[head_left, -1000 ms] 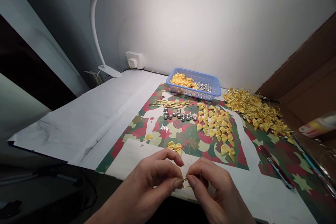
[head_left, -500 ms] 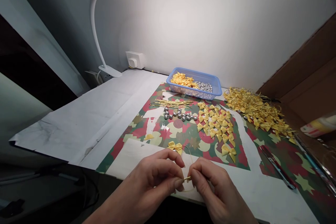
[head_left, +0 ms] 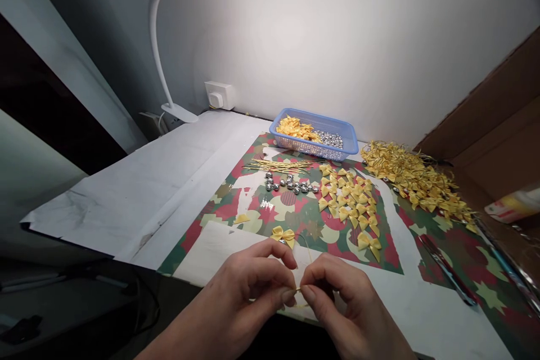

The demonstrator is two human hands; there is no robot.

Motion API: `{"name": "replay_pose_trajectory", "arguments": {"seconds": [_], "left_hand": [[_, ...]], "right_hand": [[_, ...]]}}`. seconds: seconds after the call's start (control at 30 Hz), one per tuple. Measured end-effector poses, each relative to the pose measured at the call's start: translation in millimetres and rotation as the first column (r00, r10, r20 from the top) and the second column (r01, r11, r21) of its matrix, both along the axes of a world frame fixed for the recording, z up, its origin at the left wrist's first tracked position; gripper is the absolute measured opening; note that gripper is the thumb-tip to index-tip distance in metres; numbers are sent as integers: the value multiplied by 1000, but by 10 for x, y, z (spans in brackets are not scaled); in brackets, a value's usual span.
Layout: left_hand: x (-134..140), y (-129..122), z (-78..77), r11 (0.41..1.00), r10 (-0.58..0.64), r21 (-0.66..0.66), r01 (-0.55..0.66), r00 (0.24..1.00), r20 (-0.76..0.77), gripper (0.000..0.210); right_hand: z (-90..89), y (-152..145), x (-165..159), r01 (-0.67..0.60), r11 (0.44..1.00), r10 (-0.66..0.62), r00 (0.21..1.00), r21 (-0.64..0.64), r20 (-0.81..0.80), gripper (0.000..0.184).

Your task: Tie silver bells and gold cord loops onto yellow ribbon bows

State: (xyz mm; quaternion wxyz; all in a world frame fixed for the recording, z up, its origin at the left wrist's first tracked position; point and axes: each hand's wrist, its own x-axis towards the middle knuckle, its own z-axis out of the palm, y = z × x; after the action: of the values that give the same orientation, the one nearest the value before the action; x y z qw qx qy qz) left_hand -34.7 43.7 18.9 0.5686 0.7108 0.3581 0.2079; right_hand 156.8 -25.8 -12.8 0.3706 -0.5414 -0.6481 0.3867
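Between my two hands runs a thin gold cord (head_left: 297,289). My left hand (head_left: 257,287) is closed in a pinch on one part of it, thumb against fingertip. Close by on the right, my right hand (head_left: 337,295) pinches the same cord, so only a short piece shows between the fingertips. A loop of the cord curves up behind the hands. Just beyond my left fingers lies a yellow ribbon bow (head_left: 283,235) with a silver bell at its lower edge, partly hidden by the hand.
Silver bells (head_left: 290,183), gold cords (head_left: 280,166) and rows of yellow bows (head_left: 348,197) lie on the patterned sheet. Behind stands a blue basket (head_left: 314,150) of bows and bells. At right are a heap of corded bows (head_left: 415,177) and tweezers (head_left: 449,271). A lamp (head_left: 156,39) stands at left.
My right fingertips have come closer to my left ones, and less of the cord shows between them. The view has shifted very slightly.
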Motion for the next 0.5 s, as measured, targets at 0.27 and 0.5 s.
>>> {"name": "replay_pose_trajectory", "arguments": {"seconds": [0.27, 0.5], "left_hand": [[13, -8, 37, 993, 40, 113, -36, 999, -28, 25], [-7, 33, 7, 993, 14, 120, -7, 998, -61, 24]], "right_hand": [[-44, -3, -68, 46, 979, -48, 999, 198, 4, 17], [-144, -8, -124, 81, 957, -111, 990, 280, 93, 19]]}}
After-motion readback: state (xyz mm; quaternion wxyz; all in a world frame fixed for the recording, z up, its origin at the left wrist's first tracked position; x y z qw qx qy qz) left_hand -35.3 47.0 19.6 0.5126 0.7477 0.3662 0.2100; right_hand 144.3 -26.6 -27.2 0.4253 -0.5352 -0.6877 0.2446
